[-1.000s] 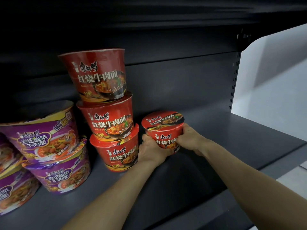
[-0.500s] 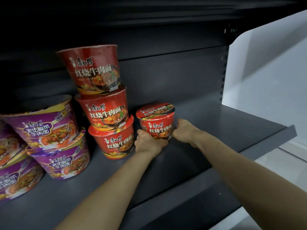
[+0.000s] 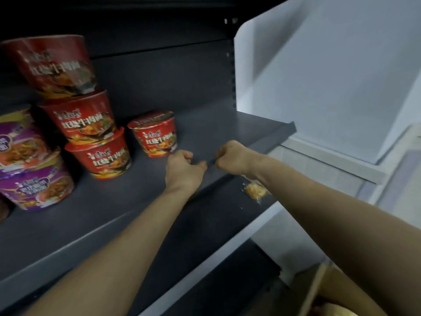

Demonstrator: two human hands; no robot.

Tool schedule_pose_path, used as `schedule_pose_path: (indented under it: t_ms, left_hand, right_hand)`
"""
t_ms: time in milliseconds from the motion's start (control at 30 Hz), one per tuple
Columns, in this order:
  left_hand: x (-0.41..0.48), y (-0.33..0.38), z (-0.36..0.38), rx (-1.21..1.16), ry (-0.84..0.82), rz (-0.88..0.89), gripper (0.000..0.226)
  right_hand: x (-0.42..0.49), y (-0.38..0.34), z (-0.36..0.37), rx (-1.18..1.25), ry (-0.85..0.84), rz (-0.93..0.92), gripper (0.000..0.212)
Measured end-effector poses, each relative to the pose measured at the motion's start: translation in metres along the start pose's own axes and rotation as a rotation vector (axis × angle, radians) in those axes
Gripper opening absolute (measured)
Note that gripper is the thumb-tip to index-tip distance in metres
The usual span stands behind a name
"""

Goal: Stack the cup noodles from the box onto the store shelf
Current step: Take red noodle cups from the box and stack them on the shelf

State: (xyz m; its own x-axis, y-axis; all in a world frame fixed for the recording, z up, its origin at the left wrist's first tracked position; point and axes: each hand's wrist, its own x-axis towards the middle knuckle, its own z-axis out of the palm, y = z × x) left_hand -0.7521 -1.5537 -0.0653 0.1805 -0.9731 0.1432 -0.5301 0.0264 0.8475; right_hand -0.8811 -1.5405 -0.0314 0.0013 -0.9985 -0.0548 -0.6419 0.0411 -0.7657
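Observation:
A single red cup noodle (image 3: 155, 133) stands upright on the dark shelf (image 3: 216, 124), just right of a stack of three red cups (image 3: 79, 115). My left hand (image 3: 184, 169) and my right hand (image 3: 234, 158) hover near the shelf's front edge, a short way in front of the lone cup and apart from it. Both have loosely curled fingers and hold nothing. The corner of the cardboard box (image 3: 319, 290) shows at the bottom right, under my right forearm.
Purple cup noodles (image 3: 34, 172) are stacked at the far left of the same shelf. A white side panel (image 3: 319, 76) closes the shelf's right end. A small yellowish packet (image 3: 255, 190) lies on the lower shelf, below my right wrist.
Both hands have let go of the lone red cup and drawn back toward the shelf's front edge. The cup now stands by itself. The view has swung to the right and down.

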Motion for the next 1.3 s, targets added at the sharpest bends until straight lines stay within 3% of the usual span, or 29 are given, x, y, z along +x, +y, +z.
schedule_pose_path:
  t_ms: [100,200,600,767,967,1100,1300]
  left_hand:
    - [-0.033,0.012,0.019,-0.021,-0.093,0.025,0.031]
    - [-0.067,0.024,0.043,0.005,-0.215,0.066,0.026]
    - [-0.208,0.018,0.157,0.241,-0.766,0.090,0.016]
    - [-0.264,-0.020,0.193,0.365,-0.949,0.017,0.015]
    - [-0.300,-0.079,0.233,0.554,-1.094,-0.140,0.014]
    - [-0.308,-0.122,0.247,0.608,-1.133,-0.262,0.046]
    - [-0.310,-0.172,0.261,0.686,-1.168,-0.373,0.055]
  right_hand:
    - [-0.038,0.017,-0.017,-0.042,0.002,0.015,0.022]
    - [-0.075,0.038,-0.033,-0.117,-0.004,0.051,0.014]
    - [-0.210,0.183,-0.052,-0.190,-0.120,0.463,0.018]
    - [-0.258,0.245,-0.031,-0.183,-0.231,0.566,0.025]
    - [-0.297,0.318,0.019,-0.073,-0.248,0.744,0.024]
    - [-0.317,0.350,0.052,0.029,-0.314,0.808,0.022]
    - [-0.330,0.395,0.104,0.200,-0.310,0.937,0.021]
